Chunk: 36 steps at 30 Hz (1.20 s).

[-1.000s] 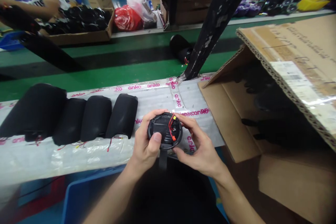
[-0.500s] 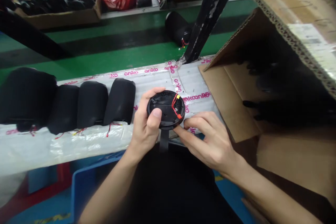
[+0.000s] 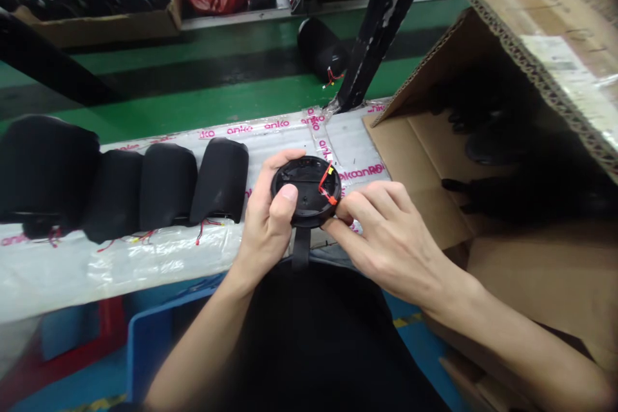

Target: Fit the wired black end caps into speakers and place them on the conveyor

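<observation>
My left hand (image 3: 268, 222) grips a round black plastic disc (image 3: 305, 190) with a short strap hanging below it, thumb pressed on its face. A red wire with a yellow end (image 3: 326, 184) loops across the disc's right side. My right hand (image 3: 386, 238) pinches the disc's right edge beside that wire. Both hands hover just above the front edge of a plastic-wrapped bench (image 3: 145, 264). To the left, several black curved shells (image 3: 168, 183) with thin red wires lie in a row on the bench.
An open cardboard box (image 3: 506, 109) lying on its side, with dark parts inside, fills the right. A green conveyor belt (image 3: 193, 103) runs behind the bench with one black cylinder (image 3: 321, 48) on it. A slanted black post (image 3: 381, 19) rises mid-frame. A blue bin (image 3: 149, 347) sits below.
The view has tilted down a little. My right hand left the disc, dropped toward the bench, then came back to pinch its right edge. My left hand kept hold of the disc.
</observation>
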Available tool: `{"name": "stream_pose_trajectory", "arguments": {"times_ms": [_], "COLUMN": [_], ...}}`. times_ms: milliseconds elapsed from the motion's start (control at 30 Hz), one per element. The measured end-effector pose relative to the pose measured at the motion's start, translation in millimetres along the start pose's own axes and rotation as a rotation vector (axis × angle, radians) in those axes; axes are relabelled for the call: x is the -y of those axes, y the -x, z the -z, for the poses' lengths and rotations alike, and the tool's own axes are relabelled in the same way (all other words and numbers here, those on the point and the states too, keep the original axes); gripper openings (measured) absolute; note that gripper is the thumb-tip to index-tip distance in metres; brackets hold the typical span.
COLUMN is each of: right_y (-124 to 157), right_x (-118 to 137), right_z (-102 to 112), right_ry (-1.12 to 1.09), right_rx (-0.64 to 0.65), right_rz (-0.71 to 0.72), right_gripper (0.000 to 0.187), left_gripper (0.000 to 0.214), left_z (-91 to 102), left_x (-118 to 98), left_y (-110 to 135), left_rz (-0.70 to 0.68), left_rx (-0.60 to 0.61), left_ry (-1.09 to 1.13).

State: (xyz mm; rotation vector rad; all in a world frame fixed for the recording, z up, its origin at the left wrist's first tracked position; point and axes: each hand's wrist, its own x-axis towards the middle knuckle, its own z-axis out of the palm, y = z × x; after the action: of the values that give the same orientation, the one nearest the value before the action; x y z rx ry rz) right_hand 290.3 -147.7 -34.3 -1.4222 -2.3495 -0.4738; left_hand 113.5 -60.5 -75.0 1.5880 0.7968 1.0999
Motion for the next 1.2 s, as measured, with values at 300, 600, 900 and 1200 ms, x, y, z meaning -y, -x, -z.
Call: {"name": "stream_pose_trajectory", "arguments": {"times_ms": [300,600,900,1200], "right_y": [8,15,31,24], "right_x": [5,38,23,-10], "right_z": [-11,-32,-51,-40], "right_ry": [-0.304,-0.661,-0.558,-0.314], "right_rx": [-0.009,-0.287,-0.432,-0.248], "right_rz": [-0.144,-0.525,-0.286,-0.044], "right_gripper": [0.015,0.025,0.029,0.022], "left_gripper": [0.043,0.044,0.045,0.044], "left_z": [3.8,2.5,2.5,0.7], "left_x": [4,8,9,7], "left_y": [1,3,3,2], "left_rz": [0.034,0.010,-0.007,-0.045], "left_rx": [0.049,0.042,0.036,0.048], "left_ry": [0.059,0.078,0.040,0.005]}}
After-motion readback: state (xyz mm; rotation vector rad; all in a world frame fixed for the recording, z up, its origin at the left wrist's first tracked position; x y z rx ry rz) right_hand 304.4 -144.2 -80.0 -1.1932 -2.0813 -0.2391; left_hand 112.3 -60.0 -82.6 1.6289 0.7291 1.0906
